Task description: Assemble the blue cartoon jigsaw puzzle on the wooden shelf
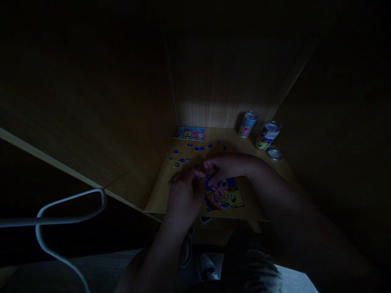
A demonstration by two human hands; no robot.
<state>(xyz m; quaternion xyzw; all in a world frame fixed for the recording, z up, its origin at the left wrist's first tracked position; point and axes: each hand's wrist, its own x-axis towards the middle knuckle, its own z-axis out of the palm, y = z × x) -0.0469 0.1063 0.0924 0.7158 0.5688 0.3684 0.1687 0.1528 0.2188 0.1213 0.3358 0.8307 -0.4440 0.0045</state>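
Note:
A partly joined jigsaw puzzle point(225, 194) with yellow and pink cartoon figures on blue lies near the front of the wooden surface. At its upper left corner my two hands meet. My left hand point(186, 187) has thumb and forefinger pinched together at the puzzle's left edge. Reaching over from the right, my right hand point(218, 166) is closed, its fingers curled and its thumb down by the top edge. Dim light and the fingers hide what either pinch holds. Just beyond them lie several loose puzzle pieces point(182, 160), mostly blue, some with yellow.
A picture card point(190, 133) lies at the back left. Two printed cans, one pink and blue point(247, 124) and one blue and yellow point(268, 135), stand back right, with a round lid point(274, 154) beside them. Wooden panels enclose the surface. A white cable point(71, 220) loops at left.

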